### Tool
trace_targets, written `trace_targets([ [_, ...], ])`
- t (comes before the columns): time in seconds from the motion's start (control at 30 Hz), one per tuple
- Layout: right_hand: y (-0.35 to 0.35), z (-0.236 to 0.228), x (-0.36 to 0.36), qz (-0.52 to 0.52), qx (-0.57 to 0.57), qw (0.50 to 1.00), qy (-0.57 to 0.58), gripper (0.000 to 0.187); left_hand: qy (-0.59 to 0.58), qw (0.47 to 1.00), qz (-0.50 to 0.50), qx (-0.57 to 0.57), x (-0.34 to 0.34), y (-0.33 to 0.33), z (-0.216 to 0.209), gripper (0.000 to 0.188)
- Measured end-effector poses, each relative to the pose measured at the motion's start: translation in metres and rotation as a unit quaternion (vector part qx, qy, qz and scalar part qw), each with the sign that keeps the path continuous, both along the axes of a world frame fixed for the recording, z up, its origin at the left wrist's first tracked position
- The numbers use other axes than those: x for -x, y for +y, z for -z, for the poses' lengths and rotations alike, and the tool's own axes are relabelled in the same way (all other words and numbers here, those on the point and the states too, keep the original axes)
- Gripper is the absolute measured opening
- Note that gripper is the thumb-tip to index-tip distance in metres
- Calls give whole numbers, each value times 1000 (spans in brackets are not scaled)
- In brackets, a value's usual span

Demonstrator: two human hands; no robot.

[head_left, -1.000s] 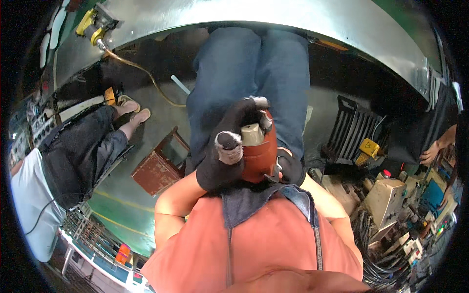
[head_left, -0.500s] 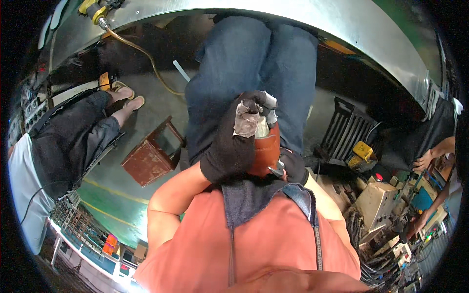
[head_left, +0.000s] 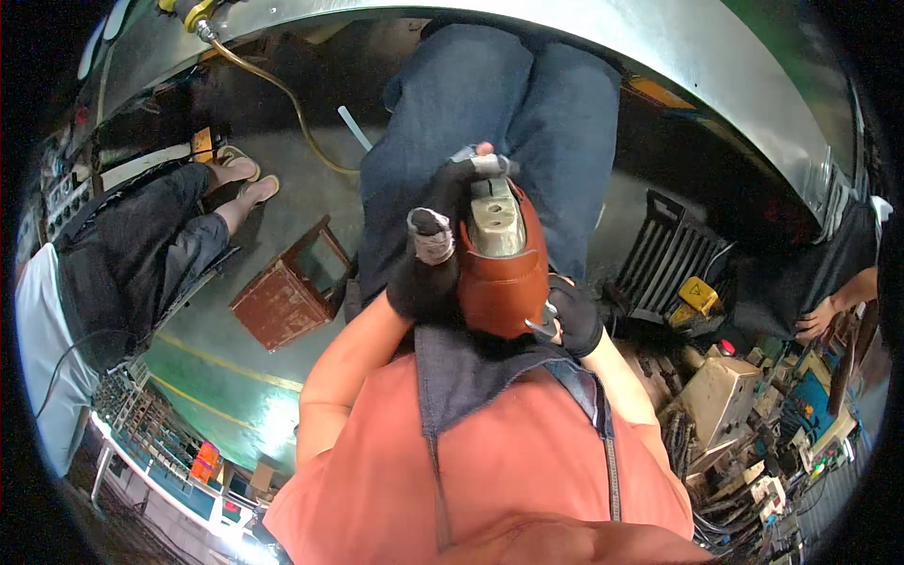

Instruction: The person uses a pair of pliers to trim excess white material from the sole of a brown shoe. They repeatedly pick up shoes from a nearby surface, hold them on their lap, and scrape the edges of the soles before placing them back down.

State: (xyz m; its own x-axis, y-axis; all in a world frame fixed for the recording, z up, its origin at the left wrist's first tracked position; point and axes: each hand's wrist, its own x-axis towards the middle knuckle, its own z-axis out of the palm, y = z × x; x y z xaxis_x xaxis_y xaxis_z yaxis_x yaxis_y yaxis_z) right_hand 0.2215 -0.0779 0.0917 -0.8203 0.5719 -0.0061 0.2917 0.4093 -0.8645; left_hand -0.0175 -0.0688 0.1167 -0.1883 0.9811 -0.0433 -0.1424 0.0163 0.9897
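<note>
A reddish-brown leather shoe upper (head_left: 504, 294) sits on a pale last (head_left: 497, 222) with holes in its top, in front of my body over my lap. My left hand (head_left: 443, 221), in a black glove with taped fingertips, lies along its left side. Its fingers curl over the far end of the last, while the thumb stands off to the left. At the shoe's lower right is my right hand (head_left: 577, 315), also gloved in black, closed around a metal hand tool whose curved jaw (head_left: 542, 324) shows beside the leather. The tool's handle is hidden.
Ahead curves a metal workbench edge (head_left: 697, 56), with a yellow air tool (head_left: 193, 11) and hose at left. A brown wooden stool (head_left: 282, 301) stands on the left, near a seated person (head_left: 132, 273). To the right are a dark slatted chair (head_left: 650, 250), machinery (head_left: 720, 400) and another person's hand (head_left: 815, 320).
My left hand has moved off the top of the last toward its left side and far end, uncovering the holes. The thumb has spread away. My right hand keeps the tool near the shoe.
</note>
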Motion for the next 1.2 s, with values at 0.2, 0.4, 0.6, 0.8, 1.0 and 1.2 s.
trace_targets([
  [0.2,41,-57,28,71,123,990,-23,37,-285,954,76,44,17,17,78,47],
  [0.4,107,-69,51,245,469,848,7,54,170,974,33,143,-2,62,20,41],
  [0.6,131,-22,39,268,537,800,25,61,256,954,131,80,18,65,28,47],
  [0.8,134,-17,26,244,563,789,34,56,276,961,-5,30,-25,23,67,44],
  [1.0,140,-18,7,207,535,819,-12,57,437,877,199,22,5,25,33,46],
  [1.2,96,30,8,196,418,887,-19,57,184,979,68,51,-28,28,50,60],
])
